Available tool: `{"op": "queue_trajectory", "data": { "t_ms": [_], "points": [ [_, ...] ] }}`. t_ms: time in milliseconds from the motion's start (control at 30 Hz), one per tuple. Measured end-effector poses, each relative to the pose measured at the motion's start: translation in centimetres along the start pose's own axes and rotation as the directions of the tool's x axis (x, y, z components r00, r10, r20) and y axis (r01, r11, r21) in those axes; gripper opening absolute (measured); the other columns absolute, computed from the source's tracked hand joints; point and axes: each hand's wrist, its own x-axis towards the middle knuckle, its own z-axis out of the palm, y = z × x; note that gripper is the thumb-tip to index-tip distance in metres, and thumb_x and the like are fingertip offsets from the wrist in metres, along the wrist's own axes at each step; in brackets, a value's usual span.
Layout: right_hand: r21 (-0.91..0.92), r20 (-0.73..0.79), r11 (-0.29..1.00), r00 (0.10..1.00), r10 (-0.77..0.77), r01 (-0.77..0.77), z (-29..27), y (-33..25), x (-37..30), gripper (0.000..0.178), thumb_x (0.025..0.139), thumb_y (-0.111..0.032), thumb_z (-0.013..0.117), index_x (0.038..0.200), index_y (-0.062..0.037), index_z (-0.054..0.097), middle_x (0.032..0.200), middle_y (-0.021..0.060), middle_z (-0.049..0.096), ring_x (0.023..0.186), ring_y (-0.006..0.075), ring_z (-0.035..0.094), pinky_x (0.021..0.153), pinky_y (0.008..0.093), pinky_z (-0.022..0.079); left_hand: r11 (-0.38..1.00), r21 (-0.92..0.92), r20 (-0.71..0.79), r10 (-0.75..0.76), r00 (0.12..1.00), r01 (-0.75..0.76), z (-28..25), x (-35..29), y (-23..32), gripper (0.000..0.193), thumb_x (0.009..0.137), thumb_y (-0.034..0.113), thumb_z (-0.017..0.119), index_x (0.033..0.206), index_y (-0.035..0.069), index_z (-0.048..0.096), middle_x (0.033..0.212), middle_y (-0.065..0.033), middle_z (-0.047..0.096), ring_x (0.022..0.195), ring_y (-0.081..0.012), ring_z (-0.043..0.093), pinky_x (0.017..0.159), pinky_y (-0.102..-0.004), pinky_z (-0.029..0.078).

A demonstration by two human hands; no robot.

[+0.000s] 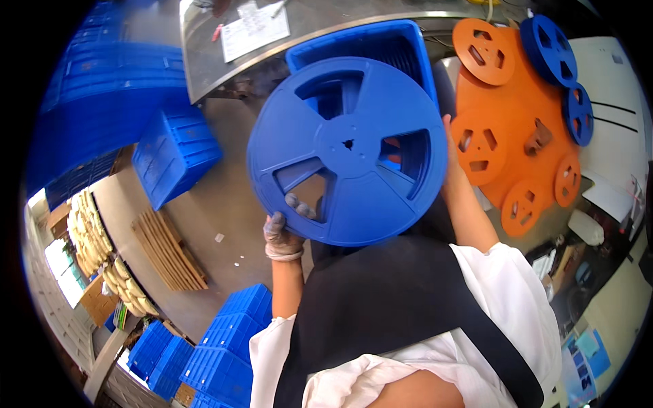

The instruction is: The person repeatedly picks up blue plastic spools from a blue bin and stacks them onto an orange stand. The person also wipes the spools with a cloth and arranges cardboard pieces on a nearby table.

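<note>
A large blue plastic reel (367, 129), with cut-out windows and a small central hole, is held up in front of my chest, its flat face toward me. At its lower left rim, my gloved left hand (281, 234) grips it, with fingertips showing through a window. My right hand (452, 160) holds the reel's right edge; most of its fingers are hidden behind the disc. Beyond the reel stands a blue bin (415, 44), partly covered by it, with dark, ridged contents showing inside.
An orange round table (507, 115) on the right bears orange reels (483, 51) and blue reels (549, 51). A metal table (204, 61) with papers is ahead. Blue crates (228, 340) and a tilted blue bin (177, 153) stand left, near wooden slats (166, 248).
</note>
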Motion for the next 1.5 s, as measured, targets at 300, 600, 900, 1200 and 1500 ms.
{"op": "queue_trajectory", "data": {
  "t_ms": [300,600,900,1200,1500],
  "points": [
    [-0.088,-0.012,0.996,0.999,0.032,-0.033,-2.7,-2.5,1.4,0.078,0.090,-0.066,0.047,0.140,-0.0063,0.044,0.123,0.0186,0.057,0.108,0.0307,0.061,0.082,0.0450,0.058,0.992,0.033,-0.001,-0.118,0.993,0.118,1.1,1.3,-1.0,0.031,0.083,0.017,0.074,0.109,0.001,0.064,0.104,-0.0093,0.066,0.101,-0.0275,0.064,0.103,-0.0498,0.043],
    [-0.221,-0.175,0.973,0.984,0.025,-0.064,-5.9,0.4,4.4,0.071,0.091,-0.064,0.043,0.134,-0.0074,0.050,0.116,0.0155,0.061,0.104,0.0256,0.062,0.079,0.0360,0.057,0.984,-0.029,0.069,-0.171,0.983,0.173,3.6,2.3,-2.7,0.046,0.085,0.031,0.071,0.121,0.005,0.058,0.106,-0.0101,0.069,0.107,-0.0308,0.061,0.107,-0.0524,0.038],
    [-0.375,-0.550,0.839,0.823,0.141,-0.394,-20.2,5.3,4.2,0.075,0.094,-0.055,0.052,0.148,-0.0081,0.030,0.147,0.0160,0.042,0.130,0.0330,0.045,0.100,0.0466,0.042,0.844,0.425,-0.283,-0.220,0.933,0.328,6.6,12.4,-4.4,0.054,0.079,0.027,0.078,0.122,0.005,0.055,0.106,-0.0133,0.065,0.099,-0.0297,0.063,0.089,-0.0471,0.053],
    [-0.279,-0.766,0.836,0.635,0.104,-0.473,-26.8,4.2,-5.7,0.058,0.096,-0.044,0.055,0.139,-0.0078,0.044,0.132,0.0109,0.056,0.114,0.0241,0.057,0.091,0.0389,0.048,0.810,0.500,-0.361,-0.128,0.924,0.307,1.5,22.8,-6.9,0.052,0.075,0.023,0.083,0.113,-0.001,0.057,0.102,-0.0148,0.068,0.095,-0.0297,0.067,0.085,-0.0449,0.057],
    [-0.249,-0.743,0.848,0.654,0.143,-0.468,-28.0,2.9,-6.7,0.056,0.097,-0.042,0.054,0.140,-0.0083,0.044,0.135,0.0109,0.053,0.115,0.0237,0.057,0.092,0.0379,0.047,0.766,0.533,-0.404,-0.142,0.904,0.358,-0.6,29.9,-8.6,0.038,0.080,0.013,0.078,0.110,-0.002,0.060,0.097,-0.0160,0.069,0.090,-0.0293,0.068,0.081,-0.0433,0.057]
  ]
}}
